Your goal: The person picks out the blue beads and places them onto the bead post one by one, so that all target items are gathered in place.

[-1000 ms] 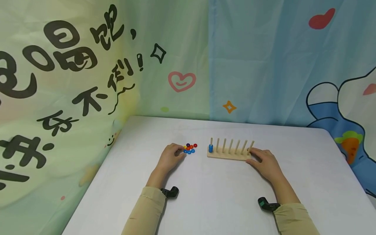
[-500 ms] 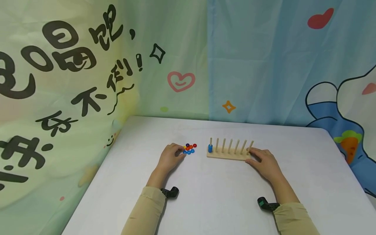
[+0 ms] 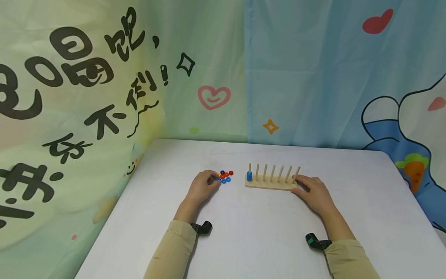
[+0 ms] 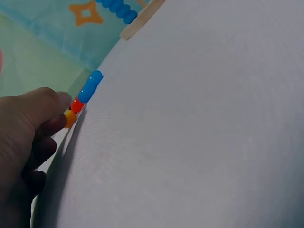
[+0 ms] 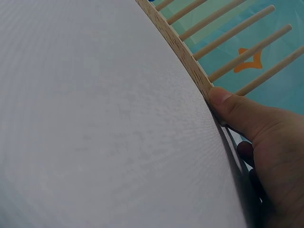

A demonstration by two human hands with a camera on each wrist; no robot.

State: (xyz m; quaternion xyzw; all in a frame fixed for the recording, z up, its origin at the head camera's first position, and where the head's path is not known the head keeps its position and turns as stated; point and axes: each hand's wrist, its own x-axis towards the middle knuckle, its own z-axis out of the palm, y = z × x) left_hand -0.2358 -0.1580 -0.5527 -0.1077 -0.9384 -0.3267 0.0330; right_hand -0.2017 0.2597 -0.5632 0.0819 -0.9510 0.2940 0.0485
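Note:
A wooden peg board (image 3: 270, 186) stands on the table with a row of upright pegs. Blue beads (image 3: 249, 176) are stacked on its leftmost peg. My right hand (image 3: 314, 193) grips the board's right end, the thumb on the front edge in the right wrist view and the other fingers mostly hidden behind. To the left, my left hand (image 3: 202, 188) has thumb and forefinger at the edge of a small cluster of loose beads (image 3: 226, 174), blue, red, orange, yellow and dark purple. A yellow bead (image 4: 70, 118) shows by the fingertips; I cannot tell whether a bead is pinched.
A white table (image 3: 258, 232) carries everything. Printed cloth (image 3: 195, 58) hangs behind and along the left side. A black wrist camera (image 3: 203, 228) is strapped to the left wrist and another camera (image 3: 316, 242) to the right.
The leftmost blue bead of the loose cluster now sits slightly farther back, partly covered by my left fingertips. My right hand and the peg board have stayed in place.

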